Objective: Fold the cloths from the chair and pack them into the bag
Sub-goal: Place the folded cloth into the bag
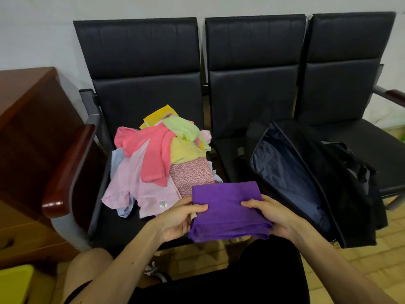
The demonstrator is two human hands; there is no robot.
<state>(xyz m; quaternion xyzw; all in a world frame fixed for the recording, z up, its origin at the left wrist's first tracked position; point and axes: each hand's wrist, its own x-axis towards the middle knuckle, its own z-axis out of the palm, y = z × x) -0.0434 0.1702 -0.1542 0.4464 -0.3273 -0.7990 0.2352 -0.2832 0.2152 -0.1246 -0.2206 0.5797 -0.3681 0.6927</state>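
Three black seats point(254, 44); one black bag point(285, 172); one folded purple cloth point(228, 211); one heap point(157, 159) of roughly seven loose cloths, the exact number hidden; two hands, left hand point(175, 218) and right hand point(278, 218); one wooden cabinet point(32, 128)

black bench seats point(153, 110) | left seat: cloth pile point(157, 163) | middle seat: open black bag point(306, 178)

Kinda dim indoors, soft flat light seemingly from above, shadows faint and fuzzy. Brightest bit by far: the pale wall point(43, 29). Small glossy highlight on the wooden armrest point(53, 204) at left. Murky black chairs point(140, 51), barely any detail, same inside the bag point(282, 172). Punchy colour on the purple cloth point(225, 207), folds reasonably sharp. Obvious wide-angle bending at the edges, corners smeary.
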